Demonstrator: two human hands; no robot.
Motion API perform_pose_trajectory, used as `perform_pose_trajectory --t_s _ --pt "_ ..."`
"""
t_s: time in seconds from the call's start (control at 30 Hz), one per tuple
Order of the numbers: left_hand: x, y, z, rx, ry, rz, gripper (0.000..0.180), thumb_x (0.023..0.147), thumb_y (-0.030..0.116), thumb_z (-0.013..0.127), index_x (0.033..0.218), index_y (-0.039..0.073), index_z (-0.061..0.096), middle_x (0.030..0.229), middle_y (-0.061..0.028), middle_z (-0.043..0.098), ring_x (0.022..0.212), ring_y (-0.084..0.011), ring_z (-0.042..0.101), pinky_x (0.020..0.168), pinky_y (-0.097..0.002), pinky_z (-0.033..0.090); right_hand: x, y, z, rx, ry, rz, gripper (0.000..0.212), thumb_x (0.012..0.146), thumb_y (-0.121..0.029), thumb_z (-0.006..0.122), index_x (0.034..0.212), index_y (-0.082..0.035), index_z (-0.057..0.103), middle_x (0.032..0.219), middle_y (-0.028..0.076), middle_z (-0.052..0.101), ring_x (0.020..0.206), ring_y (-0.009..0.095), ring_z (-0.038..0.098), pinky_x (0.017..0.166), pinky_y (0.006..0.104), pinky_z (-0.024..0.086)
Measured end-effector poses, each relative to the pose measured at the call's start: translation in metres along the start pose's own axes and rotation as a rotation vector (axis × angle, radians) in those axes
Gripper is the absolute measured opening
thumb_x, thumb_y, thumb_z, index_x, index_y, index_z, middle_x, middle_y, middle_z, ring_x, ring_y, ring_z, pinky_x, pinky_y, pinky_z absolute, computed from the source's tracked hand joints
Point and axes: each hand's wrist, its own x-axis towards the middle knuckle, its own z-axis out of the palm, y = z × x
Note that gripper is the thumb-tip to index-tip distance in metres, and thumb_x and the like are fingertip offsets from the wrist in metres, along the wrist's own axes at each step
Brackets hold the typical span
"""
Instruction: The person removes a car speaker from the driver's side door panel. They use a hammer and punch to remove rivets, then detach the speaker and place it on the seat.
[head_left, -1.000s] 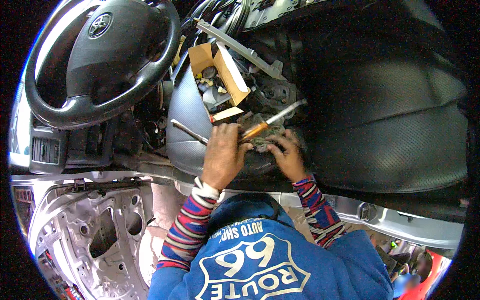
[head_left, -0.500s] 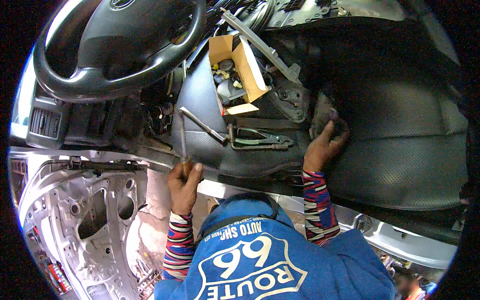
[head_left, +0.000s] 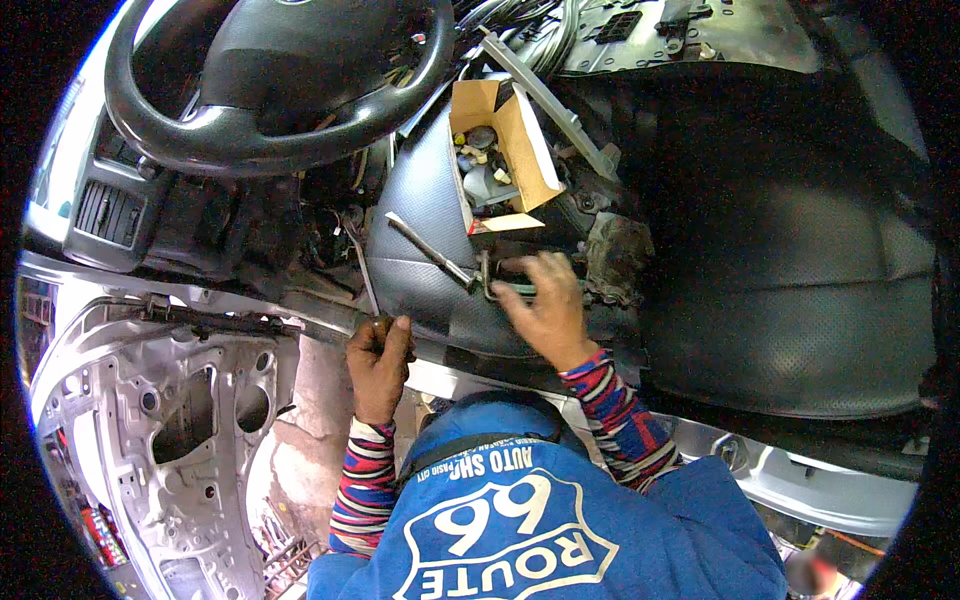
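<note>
Car interior with black seats fills the head view, and at upper left the steering wheel (head_left: 280,152) looms over the near edge of the seat cushion (head_left: 410,305). Left of centre, your left hand (head_left: 380,360) is curled around the handle of a screwdriver (head_left: 366,268), its shaft slanting up and left beside the cushion. Near the centre, your right hand (head_left: 552,312) is blurred, its fingers partly spread over a bent metal bar (head_left: 487,272); you can't tell whether they touch it, and your palm hides what lies below. Just left of that bar is a slim metal rod (head_left: 425,245). Crowding the space above are a cardboard box (head_left: 528,150) of small parts, flaps raised, and a long grey strip (head_left: 560,115) leaning behind it. Right of your right hand is a crumpled grey rag (head_left: 617,252). At lower left stands a bare metal door (head_left: 120,450).
</note>
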Motion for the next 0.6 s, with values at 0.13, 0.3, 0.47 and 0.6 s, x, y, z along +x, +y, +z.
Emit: perform_pose_trajectory --t_s 0.13,0.3,0.47,0.6 --pt "-0.005 -0.006 -0.005 -0.013 0.027 0.004 0.026 0.096 0.022 0.065 0.078 0.010 0.052 0.064 0.0029 0.052 0.050 -0.0048 0.043 0.043 -0.0225 0.032 0.005 -0.030 0.041 -0.151 0.027 -0.046 0.030 0.080 -0.029 0.073 0.098 -0.005 0.068 0.108 0.016 0.063 0.099 0.038 0.057 0.084 0.0516 0.045" --pt "-0.015 -0.014 -0.022 -0.039 0.071 -0.037 0.025 0.097 0.025 0.065 0.081 0.011 0.053 0.064 0.0029 0.052 0.050 -0.0049 0.044 0.042 -0.0213 0.031 0.025 -0.030 0.074 -0.268 -0.041 0.049 0.025 0.081 -0.029 0.070 0.087 -0.005 0.067 0.111 0.015 0.061 0.103 0.036 0.056 0.089 0.0534 0.040" --pt "-0.024 -0.024 -0.035 -0.061 0.128 -0.056 0.025 0.097 0.029 0.063 0.083 0.011 0.053 0.065 0.0031 0.051 0.050 -0.0049 0.044 0.042 -0.0209 0.032 0.037 -0.029 0.074 -0.005 -0.019 0.025 0.016 0.082 -0.020 0.069 0.086 -0.004 0.068 0.097 0.015 0.062 0.094 0.036 0.060 0.083 0.0469 0.046" --pt "-0.028 -0.027 -0.038 0.025 0.179 0.002 0.027 0.099 0.031 0.061 0.083 0.011 0.053 0.064 0.0033 0.049 0.049 -0.0047 0.043 0.041 -0.0204 0.032 0.024 -0.032 0.057 0.067 0.020 0.092 0.015 0.083 -0.016 0.069 0.091 -0.004 0.070 0.095 0.017 0.063 0.089 0.037 0.061 0.080 0.0459 0.047"
